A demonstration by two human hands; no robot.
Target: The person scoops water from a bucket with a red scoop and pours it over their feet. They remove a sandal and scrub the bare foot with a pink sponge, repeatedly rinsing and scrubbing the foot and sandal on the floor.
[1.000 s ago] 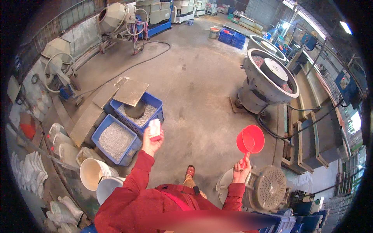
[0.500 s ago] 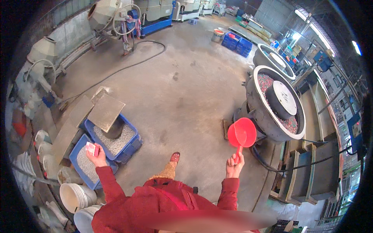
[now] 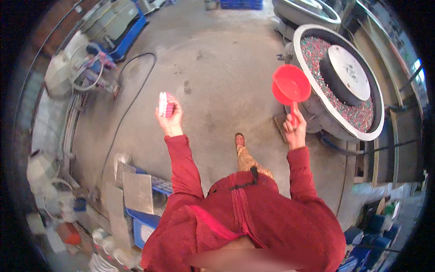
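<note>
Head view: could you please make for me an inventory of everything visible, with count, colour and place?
scoop: 1, red, in right hand
small block: 1, pink-red and white, in left hand
round tubs: 2, grey, upper right
loose chips: many, mixed colours, in the nearer tub
floor: 1, grey-brown, middle
hose: 1, dark, floor at left
drum-shaped mixers: 2, pale, left
machine: 1, pale with blue base, upper left
bins: at least 2, blue, lower left
flat board: 1, grey-brown, by the bins
lower corners: more things, too blurred to count
shoe: 1, reddish-brown, centre
trouser leg: 1, tan, centre
jacket: 1, dark red, bottom
hands: 2, bare, left and right of centre
</note>
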